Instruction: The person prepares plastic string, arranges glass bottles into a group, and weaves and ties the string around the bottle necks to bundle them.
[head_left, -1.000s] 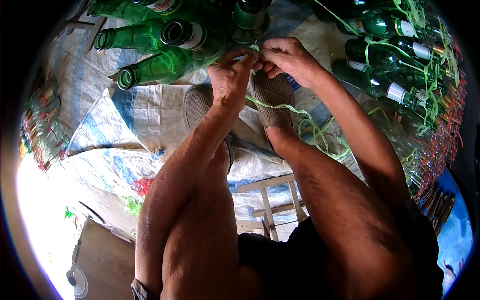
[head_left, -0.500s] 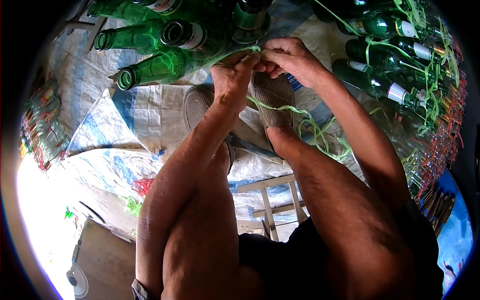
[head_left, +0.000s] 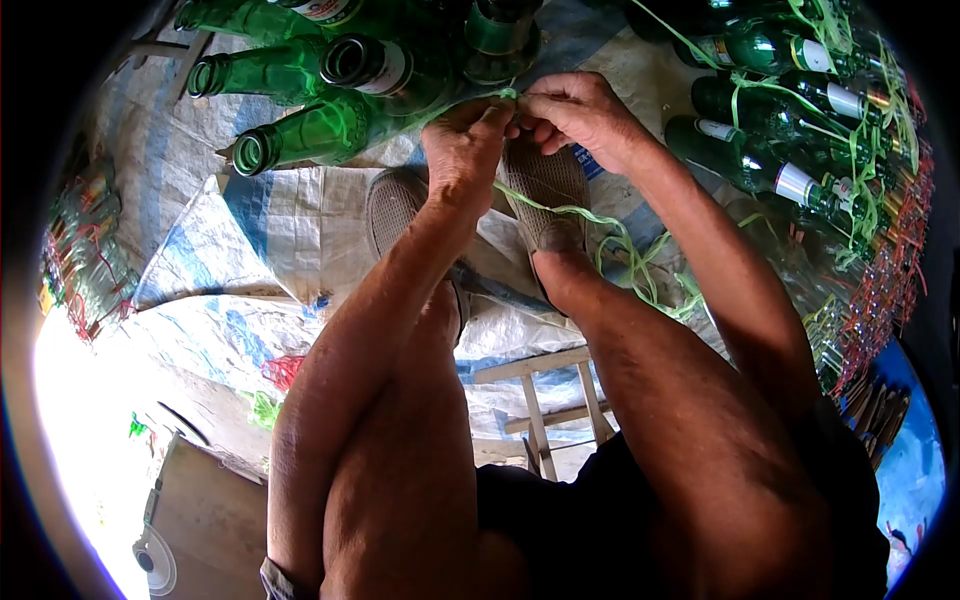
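Both hands meet at the top centre, just below a cluster of green glass bottles (head_left: pixel 325 132). My left hand (head_left: pixel 465 140) pinches a pale green plastic string (head_left: pixel 565 210) near a small knot or loop. Close beside it on the right, my right hand (head_left: pixel 575 112) has its thumb and forefinger pressed together at the same loop; the other fingers are curled. The string runs tight toward the bottles, and a loose length trails down to a tangle at the right. The fingertips partly overlap, so the knot is hard to see.
Bundles of dark green bottles (head_left: pixel 745 155) tied with green string lie at the right. A blue and white woven sheet (head_left: pixel 300 230) covers the ground under two brown shoes (head_left: pixel 545 190). A wooden stool frame (head_left: pixel 530 368), red string (head_left: pixel 284 372) and a fan (head_left: pixel 155 560) are lower down.
Both hands have shifted very slightly upward and left with the loop between them. The bottles' necks at the upper left have moved a little. The grip looks the same.
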